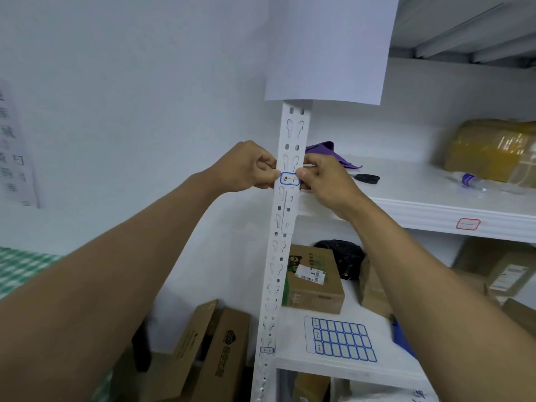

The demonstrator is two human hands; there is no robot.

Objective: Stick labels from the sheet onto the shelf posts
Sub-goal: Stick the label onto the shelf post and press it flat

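Both hands, left hand (pixel 246 166) and right hand (pixel 324 181), are pinching a blue label (pixel 289 179) against the post (pixel 291 158); a lower label (pixel 266 350) is already sticking, and the sheet (pixel 339 339) is lying on the shelf (pixel 333 369), mostly unused.

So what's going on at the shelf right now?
A person is putting a blue-bordered label on the white shelf post. The left hand and right hand pinch its two ends against the post's front face. The label sheet lies on the lower shelf, and another small label already sits further down the post.
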